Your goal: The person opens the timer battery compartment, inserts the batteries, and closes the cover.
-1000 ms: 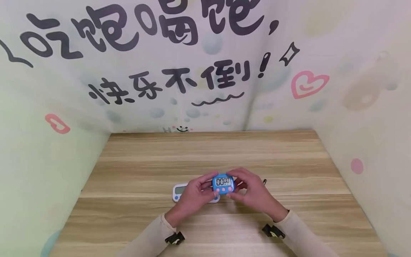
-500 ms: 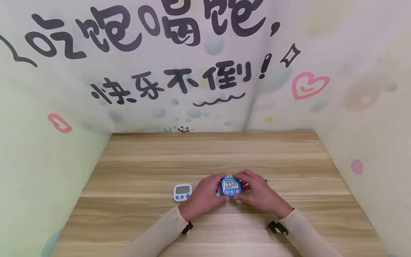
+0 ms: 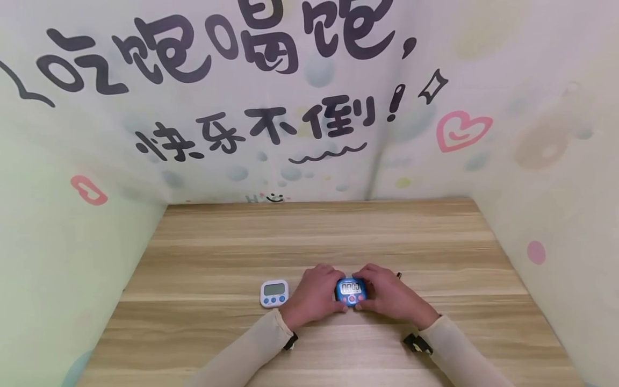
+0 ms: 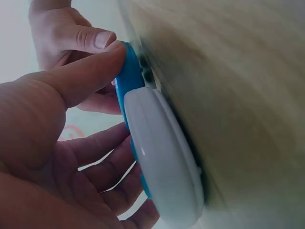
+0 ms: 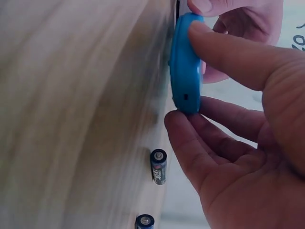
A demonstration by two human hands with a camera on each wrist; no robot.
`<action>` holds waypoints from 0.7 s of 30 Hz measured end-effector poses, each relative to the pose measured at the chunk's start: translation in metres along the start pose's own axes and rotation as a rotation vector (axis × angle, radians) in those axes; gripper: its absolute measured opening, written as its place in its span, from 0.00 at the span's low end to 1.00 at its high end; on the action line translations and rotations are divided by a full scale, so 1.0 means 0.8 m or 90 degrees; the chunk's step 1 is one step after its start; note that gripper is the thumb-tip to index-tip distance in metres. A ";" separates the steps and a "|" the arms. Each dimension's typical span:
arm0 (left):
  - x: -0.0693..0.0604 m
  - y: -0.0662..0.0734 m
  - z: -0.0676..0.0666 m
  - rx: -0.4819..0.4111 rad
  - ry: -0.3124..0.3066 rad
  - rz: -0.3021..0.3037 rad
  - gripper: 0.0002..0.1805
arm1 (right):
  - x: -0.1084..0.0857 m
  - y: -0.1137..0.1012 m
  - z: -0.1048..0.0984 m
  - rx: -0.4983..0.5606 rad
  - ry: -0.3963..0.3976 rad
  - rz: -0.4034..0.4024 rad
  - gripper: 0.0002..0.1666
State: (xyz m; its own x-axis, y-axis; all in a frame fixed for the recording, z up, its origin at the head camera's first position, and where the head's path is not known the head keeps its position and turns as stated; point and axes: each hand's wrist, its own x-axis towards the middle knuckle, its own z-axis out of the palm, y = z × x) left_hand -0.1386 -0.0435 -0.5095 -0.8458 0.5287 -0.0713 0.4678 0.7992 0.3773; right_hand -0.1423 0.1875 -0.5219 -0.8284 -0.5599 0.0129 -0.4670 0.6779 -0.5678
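Note:
A blue digital timer [image 3: 351, 292] with pink buttons and a lit number display sits low at the tabletop between my hands. My left hand [image 3: 315, 293] pinches its left side between thumb and fingers. On the right side, my right hand [image 3: 389, 296] holds it by the edges. The right wrist view shows the timer [image 5: 187, 67] on its narrow side, with thumb and fingertips at its rim. A white timer [image 3: 274, 294] with blue buttons and a blank screen lies just left of my left hand. One white timer [image 4: 162, 152] looms close in the left wrist view.
Two dark batteries lie on the wooden table [image 3: 217, 231] near my right hand: one battery [image 5: 158, 167] and another battery [image 5: 145, 222]. A small dark end [image 3: 398, 275] peeks out behind the right hand. Printed walls enclose the table at back and sides.
Both hands have carried the blue timer rightward and then down toward the table. My left hand has moved off from in front of the white timer, which now shows whole.

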 end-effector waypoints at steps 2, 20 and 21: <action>0.000 0.000 0.000 0.008 -0.007 -0.002 0.33 | 0.001 0.000 0.002 -0.015 -0.001 0.002 0.36; -0.015 -0.018 -0.017 -0.143 -0.009 -0.033 0.40 | 0.009 -0.014 -0.005 -0.055 0.013 -0.038 0.34; -0.018 -0.021 -0.021 -0.157 0.001 -0.033 0.40 | 0.010 -0.016 -0.004 -0.055 0.022 -0.048 0.34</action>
State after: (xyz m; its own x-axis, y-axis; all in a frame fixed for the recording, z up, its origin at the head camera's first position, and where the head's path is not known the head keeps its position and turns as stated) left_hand -0.1389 -0.0694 -0.4997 -0.8675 0.4883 -0.0948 0.3477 0.7315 0.5865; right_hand -0.1441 0.1758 -0.5117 -0.7988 -0.5959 0.0819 -0.5525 0.6731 -0.4915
